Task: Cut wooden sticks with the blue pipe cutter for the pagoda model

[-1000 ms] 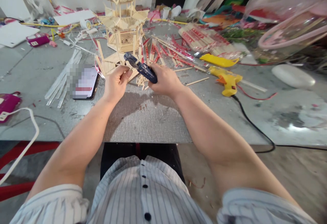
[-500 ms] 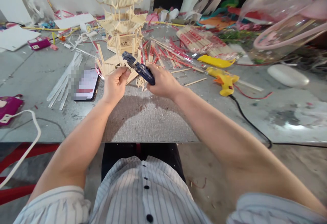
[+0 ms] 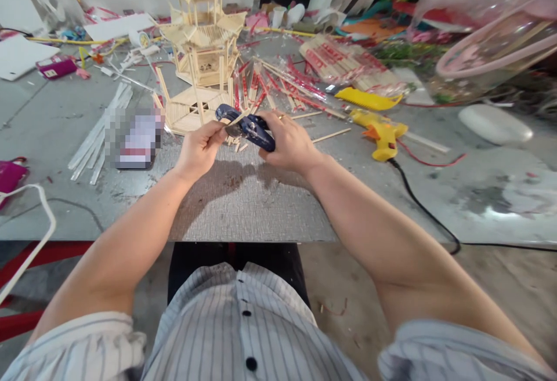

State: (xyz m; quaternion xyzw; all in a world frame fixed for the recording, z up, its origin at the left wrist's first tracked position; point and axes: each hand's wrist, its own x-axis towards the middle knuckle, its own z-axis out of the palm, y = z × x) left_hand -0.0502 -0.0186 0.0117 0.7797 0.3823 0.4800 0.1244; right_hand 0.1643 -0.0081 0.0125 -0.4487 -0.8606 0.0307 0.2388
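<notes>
My left hand [image 3: 201, 148] is closed in a pinch on a thin wooden stick [image 3: 239, 118]. The stick's far end lies across the head of dark blue hand cutters [image 3: 257, 133]. My right hand [image 3: 287, 140] wraps round the handles of these cutters, a little above the table. Whether the blade touches the stick cannot be made out. Just beyond my hands stands a pagoda model [image 3: 204, 33] built of pale sticks, with a flat stick base [image 3: 183, 107] in front of it. Short cut stick pieces [image 3: 237, 142] lie beneath the cutters.
A phone [image 3: 138, 140] and clear glue sticks [image 3: 100, 131] lie on the left. To the right are a yellow glue gun [image 3: 385, 134] with its black cord, a yellow utility knife [image 3: 369, 98] and a white oval object [image 3: 494, 124]. Wrapped chopsticks [image 3: 343, 62] lie farther back.
The cutters have come slightly down and right, and their head has turned. The stick now shows across it, held by my left hand. The whole view has shifted a little.
</notes>
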